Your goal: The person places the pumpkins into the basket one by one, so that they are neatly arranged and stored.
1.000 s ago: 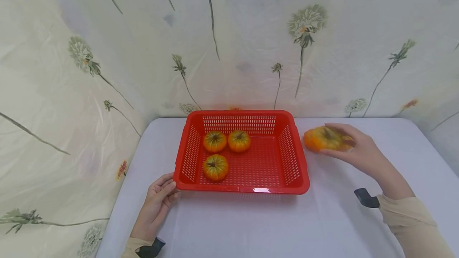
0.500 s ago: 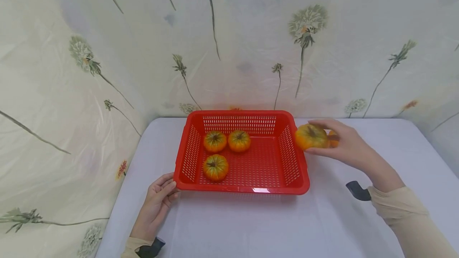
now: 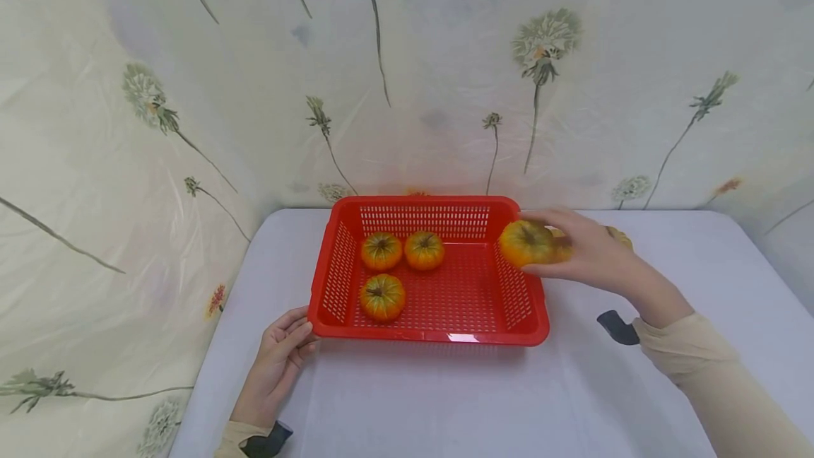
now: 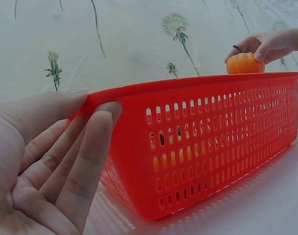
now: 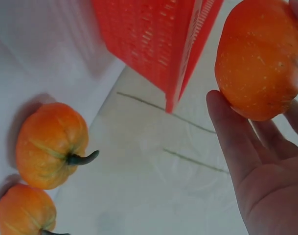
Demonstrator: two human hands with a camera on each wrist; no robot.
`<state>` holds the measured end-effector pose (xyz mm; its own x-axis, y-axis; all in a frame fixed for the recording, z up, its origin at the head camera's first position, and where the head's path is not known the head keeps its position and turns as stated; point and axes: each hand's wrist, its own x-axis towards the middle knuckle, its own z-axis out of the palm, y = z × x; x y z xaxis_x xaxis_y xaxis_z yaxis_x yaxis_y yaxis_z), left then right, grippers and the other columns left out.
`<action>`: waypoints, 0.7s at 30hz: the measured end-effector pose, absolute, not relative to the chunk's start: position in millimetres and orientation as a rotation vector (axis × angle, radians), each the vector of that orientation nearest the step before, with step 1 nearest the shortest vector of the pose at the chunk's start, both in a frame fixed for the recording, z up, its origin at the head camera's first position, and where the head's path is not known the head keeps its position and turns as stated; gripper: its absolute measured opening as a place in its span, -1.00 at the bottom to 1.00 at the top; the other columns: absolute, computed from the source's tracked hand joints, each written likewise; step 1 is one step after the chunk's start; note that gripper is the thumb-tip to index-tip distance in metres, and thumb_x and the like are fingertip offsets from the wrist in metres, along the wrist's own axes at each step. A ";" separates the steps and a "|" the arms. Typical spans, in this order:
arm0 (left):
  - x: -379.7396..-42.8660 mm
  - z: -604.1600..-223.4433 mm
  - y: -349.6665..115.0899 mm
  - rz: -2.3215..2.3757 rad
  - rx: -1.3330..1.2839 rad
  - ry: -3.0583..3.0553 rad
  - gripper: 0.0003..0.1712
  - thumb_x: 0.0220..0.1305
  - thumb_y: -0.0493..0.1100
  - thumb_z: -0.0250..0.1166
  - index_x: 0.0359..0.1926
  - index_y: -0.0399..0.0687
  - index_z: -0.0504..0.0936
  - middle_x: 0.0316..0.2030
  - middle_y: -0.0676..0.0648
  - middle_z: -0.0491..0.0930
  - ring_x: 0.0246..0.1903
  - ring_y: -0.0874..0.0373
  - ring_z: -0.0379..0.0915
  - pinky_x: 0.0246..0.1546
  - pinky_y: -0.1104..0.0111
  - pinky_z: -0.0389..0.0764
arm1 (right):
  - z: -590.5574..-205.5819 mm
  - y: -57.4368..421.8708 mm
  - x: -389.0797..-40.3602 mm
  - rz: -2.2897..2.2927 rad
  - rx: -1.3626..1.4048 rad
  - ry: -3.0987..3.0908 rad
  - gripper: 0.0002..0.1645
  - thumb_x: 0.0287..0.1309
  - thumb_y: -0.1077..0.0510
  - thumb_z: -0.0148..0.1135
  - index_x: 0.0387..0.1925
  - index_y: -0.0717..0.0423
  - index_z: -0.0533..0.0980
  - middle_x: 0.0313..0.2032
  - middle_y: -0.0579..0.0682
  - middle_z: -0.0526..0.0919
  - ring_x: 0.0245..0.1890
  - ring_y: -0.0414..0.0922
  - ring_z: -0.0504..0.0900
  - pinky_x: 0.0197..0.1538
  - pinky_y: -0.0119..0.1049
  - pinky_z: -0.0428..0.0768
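Note:
My right hand (image 3: 581, 249) grips a small orange pumpkin (image 3: 526, 244) over the right rim of the red plastic basket (image 3: 429, 336). In the right wrist view, the fingers curl round the underside of this pumpkin (image 5: 260, 58). At the basket's front left corner, my left hand (image 3: 280, 359) pinches the rim, thumb on top and fingers below, as the left wrist view shows with the hand (image 4: 51, 161) close up. Inside the basket, in its left half, sit three more pumpkins: one at the back left (image 3: 381, 251), another beside it (image 3: 424, 250) and a third in front (image 3: 383, 297).
Behind my right hand, a further pumpkin (image 3: 618, 235) shows partly on the white-covered table (image 3: 432, 401). The right wrist view has two there, one pumpkin (image 5: 52, 146) next to another pumpkin (image 5: 26, 210). A flower-patterned cloth (image 3: 432, 76) stands behind the table.
My right hand has carried its pumpkin leftward from beside the basket to over its right rim. A pumpkin behind the hand has come into sight. The left hand and basket have stayed put.

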<state>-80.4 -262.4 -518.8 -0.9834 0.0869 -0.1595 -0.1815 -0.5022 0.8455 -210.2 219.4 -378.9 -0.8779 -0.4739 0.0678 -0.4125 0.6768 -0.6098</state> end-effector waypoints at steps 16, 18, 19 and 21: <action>-81.2 -518.6 -262.9 2.590 -0.145 1.462 -0.72 0.54 -0.34 0.13 0.10 0.04 0.63 -0.13 0.09 0.74 -0.25 0.29 0.71 -0.13 0.52 0.74 | -375.6 184.1 -223.6 -0.868 -0.925 2.705 -0.12 -0.01 -0.12 0.63 0.34 -0.12 0.46 0.26 -0.05 0.59 0.26 0.00 0.53 0.15 0.07 0.72; -81.1 -518.8 -263.0 2.592 -0.145 1.460 -0.72 0.54 -0.34 0.13 0.10 0.04 0.63 -0.13 0.09 0.74 -0.25 0.29 0.72 -0.14 0.52 0.74 | -375.4 180.0 -224.7 -0.847 -0.934 2.707 -0.13 -0.02 -0.14 0.64 0.32 -0.12 0.47 0.25 -0.07 0.59 0.24 -0.01 0.54 0.14 0.06 0.73; -81.1 -518.9 -263.1 2.593 -0.145 1.459 -0.72 0.54 -0.34 0.13 0.09 0.05 0.63 -0.13 0.09 0.74 -0.24 0.29 0.72 -0.14 0.52 0.74 | -375.4 178.2 -225.5 -0.836 -0.940 2.708 -0.13 -0.02 -0.15 0.64 0.31 -0.13 0.47 0.24 -0.07 0.60 0.23 -0.02 0.55 0.14 0.05 0.73; -80.9 -519.1 -263.3 2.595 -0.144 1.457 -0.71 0.54 -0.34 0.13 0.09 0.05 0.64 -0.13 0.09 0.74 -0.24 0.29 0.72 -0.13 0.52 0.74 | -375.4 174.1 -226.7 -0.819 -0.945 2.707 -0.13 -0.03 -0.17 0.64 0.31 -0.14 0.48 0.22 -0.08 0.60 0.22 -0.04 0.55 0.15 0.04 0.72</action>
<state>-80.9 -263.3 -519.1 -0.9822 0.0938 -0.1625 -0.1875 -0.5118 0.8384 -226.7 174.1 -375.4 -0.7876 -0.6155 0.0283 -0.5280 0.6506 -0.5459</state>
